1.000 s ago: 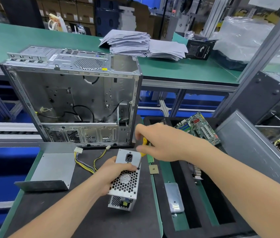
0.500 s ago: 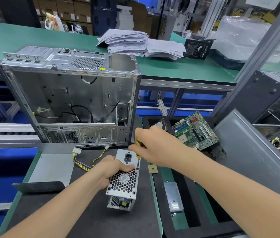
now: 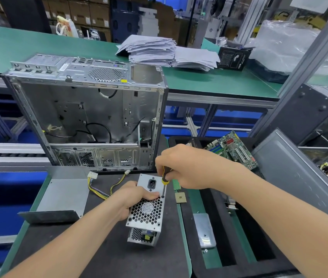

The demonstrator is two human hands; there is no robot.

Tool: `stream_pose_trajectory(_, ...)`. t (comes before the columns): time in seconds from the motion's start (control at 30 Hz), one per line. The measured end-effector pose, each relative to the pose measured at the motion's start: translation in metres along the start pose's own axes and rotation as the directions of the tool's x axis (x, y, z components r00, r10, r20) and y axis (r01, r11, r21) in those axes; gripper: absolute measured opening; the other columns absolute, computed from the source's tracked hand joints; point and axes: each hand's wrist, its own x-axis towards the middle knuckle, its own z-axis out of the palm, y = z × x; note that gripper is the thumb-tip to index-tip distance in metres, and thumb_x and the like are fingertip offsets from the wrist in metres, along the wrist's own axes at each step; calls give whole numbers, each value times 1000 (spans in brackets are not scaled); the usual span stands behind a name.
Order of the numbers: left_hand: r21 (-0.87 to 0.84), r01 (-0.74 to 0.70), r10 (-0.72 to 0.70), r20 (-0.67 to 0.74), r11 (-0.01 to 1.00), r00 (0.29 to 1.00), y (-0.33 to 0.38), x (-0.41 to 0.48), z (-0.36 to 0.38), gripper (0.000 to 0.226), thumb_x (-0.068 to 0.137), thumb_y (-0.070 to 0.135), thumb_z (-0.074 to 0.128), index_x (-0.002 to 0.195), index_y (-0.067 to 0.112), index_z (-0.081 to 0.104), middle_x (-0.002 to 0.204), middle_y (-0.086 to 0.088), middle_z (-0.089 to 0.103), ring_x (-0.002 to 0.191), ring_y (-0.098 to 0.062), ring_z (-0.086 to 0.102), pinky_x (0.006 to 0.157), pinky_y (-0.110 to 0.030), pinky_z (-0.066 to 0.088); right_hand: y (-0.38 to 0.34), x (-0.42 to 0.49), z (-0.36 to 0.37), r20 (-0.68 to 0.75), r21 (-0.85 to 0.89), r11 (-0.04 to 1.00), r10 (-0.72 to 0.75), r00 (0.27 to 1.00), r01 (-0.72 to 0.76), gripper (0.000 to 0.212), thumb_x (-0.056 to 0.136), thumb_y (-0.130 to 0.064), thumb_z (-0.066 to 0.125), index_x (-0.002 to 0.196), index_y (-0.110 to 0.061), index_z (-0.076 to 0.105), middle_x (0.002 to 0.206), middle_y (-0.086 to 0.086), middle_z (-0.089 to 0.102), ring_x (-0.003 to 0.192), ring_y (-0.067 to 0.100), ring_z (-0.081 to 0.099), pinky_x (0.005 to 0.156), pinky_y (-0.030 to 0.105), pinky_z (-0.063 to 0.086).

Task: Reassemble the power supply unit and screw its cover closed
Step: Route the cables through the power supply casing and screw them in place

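The silver power supply unit (image 3: pixel 146 215) stands on the black mat, its honeycomb fan grille and black power socket facing up. My left hand (image 3: pixel 132 197) grips its left side, thumb lying across the top face. A yellow-and-black screwdriver (image 3: pixel 165 177) is held upright in my right hand (image 3: pixel 187 167), and its tip rests at a hole near the unit's right edge. Yellow and black cables (image 3: pixel 98 189) trail from the unit to the left. A bent grey metal cover plate (image 3: pixel 62 197) lies to the left on the mat.
An open silver computer case (image 3: pixel 86 115) stands just behind the unit. A motherboard (image 3: pixel 233 149) leans in a black foam tray (image 3: pixel 229 247) at the right, beside a grey side panel (image 3: pixel 299 177). A small CPU chip (image 3: pixel 180 197) and a silver drive (image 3: pixel 204 229) lie nearby. Paper stacks (image 3: pixel 159 51) sit on the far green bench.
My right hand has shifted the screwdriver slightly left and down so its tip meets the unit's top face. The left hand keeps its grip on the unit.
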Motion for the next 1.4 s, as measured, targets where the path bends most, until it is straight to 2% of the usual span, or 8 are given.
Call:
stream_pose_trajectory(0.2,36,-20,21,-25,999,999,2,-7,3,63,72,18,94,124,12,60,111,-14,76,97,-36,76,83,-58,62,-5,9,21,-246,72,975,222,943,-211,59,100,-61,52,63,-18,36,62,2,40,60,25,49,47,30,24)
stream_pose_trajectory(0.37,253,-174,199,-79,952,977,5,-13,8,37,80,33,88,104,29,61,96,14,72,93,-7,63,67,-25,44,5,8,24,-318,103,955,296,901,-277,74,91,-79,45,57,-14,39,54,0,38,54,19,47,45,30,27)
stream_pose_trajectory(0.6,364,-214,277,-129,906,952,4,-17,12,77,74,50,90,130,28,42,117,15,63,94,-1,58,63,-20,42,46,-11,19,-500,409,863,485,718,-298,64,98,-61,54,55,-15,42,45,5,36,43,18,36,58,36,49)
stream_pose_trajectory(0.87,406,-197,277,-149,892,949,4,-15,15,68,63,51,95,112,30,53,98,10,75,89,-8,71,72,-30,56,81,-30,66,-287,644,673,655,699,-365,58,101,-49,55,77,2,67,57,10,70,52,25,67,68,32,59)
stream_pose_trajectory(1.03,536,-261,486,-333,803,808,22,-15,14,54,87,38,80,134,23,57,119,2,64,110,-18,62,93,-37,50,98,-42,102,-54,941,265,731,680,-210,39,102,-39,62,86,-4,69,65,11,71,45,17,59,41,26,44)
stream_pose_trajectory(1.17,575,-485,735,-359,659,575,44,-23,28,21,89,16,75,105,29,71,89,9,71,76,-3,66,81,-26,55,117,-47,132,158,981,-188,679,717,-38,21,103,-21,63,94,-3,69,76,13,68,54,15,58,48,24,44)
stream_pose_trajectory(1.3,596,-590,783,-110,545,612,53,-24,66,14,103,24,60,98,32,70,69,9,73,58,-4,69,59,-10,47,129,-57,169,328,856,-516,555,764,7,16,101,-13,61,101,-5,75,82,10,73,64,15,67,60,26,54)
stream_pose_trajectory(1.4,674,-590,745,87,444,661,37,-15,110,17,104,24,55,94,32,66,62,8,72,58,0,63,59,-9,40,133,-67,203,348,804,-594,499,794,21,16,101,-7,59,112,-1,68,89,11,76,76,19,74,75,30,56)
